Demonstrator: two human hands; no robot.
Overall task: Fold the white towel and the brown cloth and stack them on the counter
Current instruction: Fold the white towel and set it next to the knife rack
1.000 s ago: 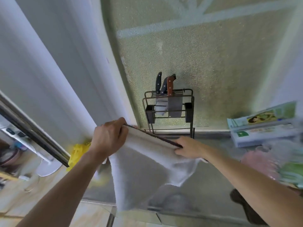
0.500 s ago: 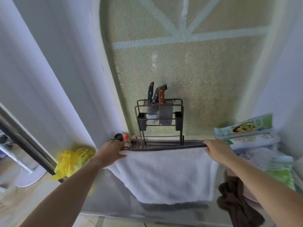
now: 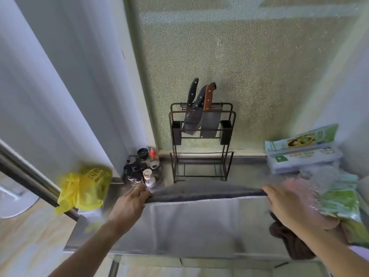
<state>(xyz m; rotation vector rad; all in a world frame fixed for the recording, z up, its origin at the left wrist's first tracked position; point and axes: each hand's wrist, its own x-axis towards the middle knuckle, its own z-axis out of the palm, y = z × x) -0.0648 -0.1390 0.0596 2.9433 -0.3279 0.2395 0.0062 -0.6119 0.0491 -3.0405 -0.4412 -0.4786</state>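
The white towel [image 3: 191, 224] is now lying spread across the steel tabletop [image 3: 247, 174], where half a second ago it was hanging in the air from its top edge and a second ago was bunched and slanting between the two hands. Both hands are pinning its far edge, the one with the dark border: the left hand [image 3: 129, 202] is pressing the corner at 9 o'clock of the towel, the right hand [image 3: 287, 204] the corner at 3 o'clock. Each grip is closing its fingers over the hem, though motion blur is hiding exactly how tightly. The near edge of the towel is draping toward the front lip of the tabletop at 6 o'clock.

The brown cloth [image 3: 293, 242] is sitting crumpled at about 4 o'clock of the towel, partly under the right forearm and not yet touched.

Lowering the towel flat is, by my reading, setting up the first fold: with the far corners already in hand, the person is placed to carry that edge toward 6 o'clock and halve it. The task is looking early, with nothing folded or stacked.

Room is tight. A cluster of small bottles [image 3: 143, 170] is standing just beyond the left hand at 11 o'clock, a knife rack [image 3: 201, 140] is standing at 12 o'clock, and packets [image 3: 339, 200] are crowding the right hand at 3 o'clock. A yellow bag [image 3: 83, 190] is hanging off to 9 o'clock.
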